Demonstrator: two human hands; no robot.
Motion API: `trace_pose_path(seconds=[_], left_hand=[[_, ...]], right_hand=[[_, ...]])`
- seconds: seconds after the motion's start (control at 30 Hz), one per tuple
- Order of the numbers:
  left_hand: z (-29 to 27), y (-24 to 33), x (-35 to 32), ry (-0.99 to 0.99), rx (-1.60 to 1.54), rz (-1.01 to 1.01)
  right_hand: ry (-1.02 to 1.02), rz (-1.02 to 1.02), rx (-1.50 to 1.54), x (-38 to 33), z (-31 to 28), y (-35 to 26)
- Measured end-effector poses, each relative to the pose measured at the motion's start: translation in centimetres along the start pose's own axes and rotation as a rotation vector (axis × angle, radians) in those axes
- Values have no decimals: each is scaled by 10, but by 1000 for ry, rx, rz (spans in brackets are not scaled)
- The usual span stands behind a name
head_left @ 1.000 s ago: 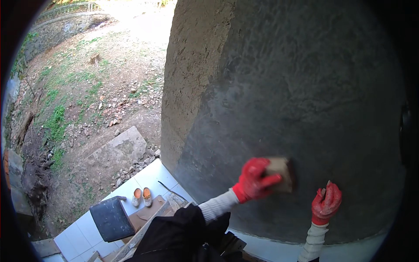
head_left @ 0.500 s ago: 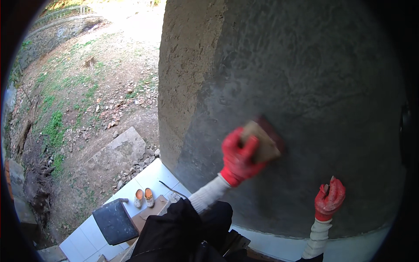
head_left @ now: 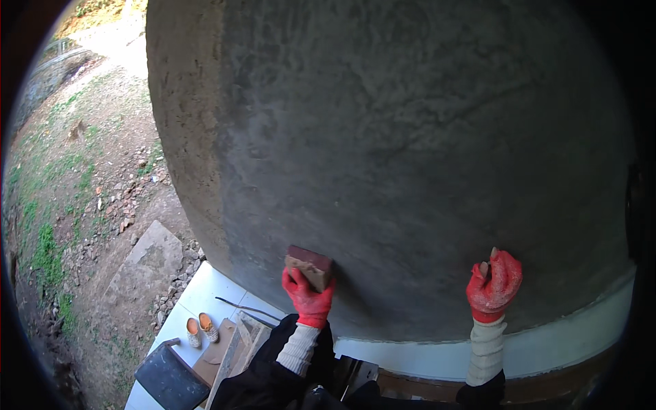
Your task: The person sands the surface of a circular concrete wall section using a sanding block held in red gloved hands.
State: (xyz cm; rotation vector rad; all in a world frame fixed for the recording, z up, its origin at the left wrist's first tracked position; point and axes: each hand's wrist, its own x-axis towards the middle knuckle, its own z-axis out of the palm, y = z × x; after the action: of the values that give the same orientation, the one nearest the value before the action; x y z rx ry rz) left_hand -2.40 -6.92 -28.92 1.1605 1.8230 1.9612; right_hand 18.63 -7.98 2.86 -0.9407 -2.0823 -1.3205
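Note:
My left hand (head_left: 309, 297), in a red glove, grips a small brown rectangular block (head_left: 309, 264) and presses it flat against the grey plastered wall (head_left: 410, 150), low down near the wall's left corner. My right hand (head_left: 493, 283), also in a red glove, rests as a closed fist against the same wall further right, at about the same height. Whether it holds anything small is not visible. Both white sleeves come up from the lower edge.
A white band (head_left: 553, 348) runs along the wall's base. Below on pale tiles lie a pair of orange shoes (head_left: 201, 329), wooden planks (head_left: 236, 345) and a dark grey board (head_left: 171, 376). A concrete slab (head_left: 147, 263) and stony dirt with grass lie to the left.
My left hand has swept the block up and then down to the left across the plaster. My right hand has stayed at nearly the same spot on the wall.

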Motion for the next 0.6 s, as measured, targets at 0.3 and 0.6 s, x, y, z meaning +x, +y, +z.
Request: trace_pose_path(seconds=[0.3,0.6], left_hand=[[5,113,45,-27,-52,192],[-41,150,35,-613,-194,372]], right_hand=[[-22,137,284,-4,0,-28],[-68,583,389,-74,45,-184]])
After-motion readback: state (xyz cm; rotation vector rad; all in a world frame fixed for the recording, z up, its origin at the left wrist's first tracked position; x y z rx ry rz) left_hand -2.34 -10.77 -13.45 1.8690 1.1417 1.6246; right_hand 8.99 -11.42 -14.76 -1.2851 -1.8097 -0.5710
